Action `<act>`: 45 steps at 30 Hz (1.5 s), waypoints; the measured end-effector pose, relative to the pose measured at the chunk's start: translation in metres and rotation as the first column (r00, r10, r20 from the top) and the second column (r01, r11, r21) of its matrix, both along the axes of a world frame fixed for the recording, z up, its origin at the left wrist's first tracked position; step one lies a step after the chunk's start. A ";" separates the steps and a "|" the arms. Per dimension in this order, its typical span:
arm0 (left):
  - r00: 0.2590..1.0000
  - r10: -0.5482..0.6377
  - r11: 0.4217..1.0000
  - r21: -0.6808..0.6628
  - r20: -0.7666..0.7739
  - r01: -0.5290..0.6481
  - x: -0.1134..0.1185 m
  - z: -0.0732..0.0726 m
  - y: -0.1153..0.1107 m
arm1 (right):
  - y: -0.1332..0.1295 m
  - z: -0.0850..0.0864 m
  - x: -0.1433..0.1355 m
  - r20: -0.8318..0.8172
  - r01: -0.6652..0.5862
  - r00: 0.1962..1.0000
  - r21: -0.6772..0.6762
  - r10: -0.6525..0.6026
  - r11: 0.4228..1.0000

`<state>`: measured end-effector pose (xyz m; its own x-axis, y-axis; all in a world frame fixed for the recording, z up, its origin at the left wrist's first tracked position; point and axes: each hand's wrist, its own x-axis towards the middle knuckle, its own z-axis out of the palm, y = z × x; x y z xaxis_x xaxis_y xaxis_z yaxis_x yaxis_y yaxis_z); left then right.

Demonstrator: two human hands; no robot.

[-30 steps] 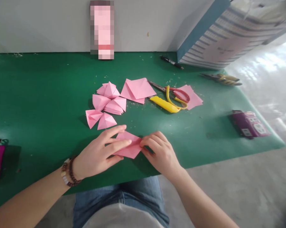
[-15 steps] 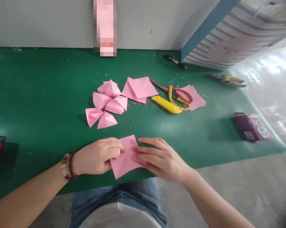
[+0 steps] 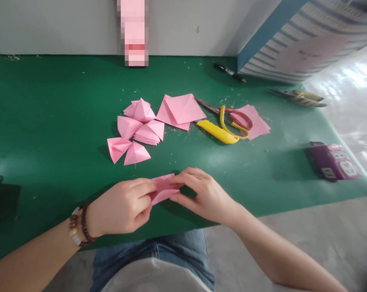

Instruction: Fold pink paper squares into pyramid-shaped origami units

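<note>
Mid-fold: left hand and right hand pinch the small pink paper square (edges unaligned), which likely needs firm creasing.

Both hands pinch a folded pink paper at the near edge of the green tabletop, left hand and right hand each gripping a side. Farther back sit folded pink pieces and, to their right, scissors.

I see a green surface with a cluster of folded pink paper pieces, a larger folded pink sheet, red-handled scissors over pink squares, yellow cutter, black pen, pliers, purple power strip, striped bag at far right.
</note>
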<state>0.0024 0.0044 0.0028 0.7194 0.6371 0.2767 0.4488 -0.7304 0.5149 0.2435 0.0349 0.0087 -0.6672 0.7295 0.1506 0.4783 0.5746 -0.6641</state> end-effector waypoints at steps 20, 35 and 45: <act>0.957 0.131 0.961 0.271 -0.259 -0.058 0.005 0.008 -0.008 | -0.006 -0.022 -0.015 0.029 0.173 0.983 0.163 -0.180 0.971; 0.955 0.146 0.943 0.328 -0.258 -0.055 0.011 0.009 -0.014 | -0.005 -0.022 -0.014 0.057 0.168 0.982 0.162 -0.179 0.972; 0.955 0.141 0.949 0.311 -0.260 -0.055 0.009 0.008 -0.014 | -0.004 -0.021 -0.015 0.061 0.170 0.981 0.171 -0.183 0.970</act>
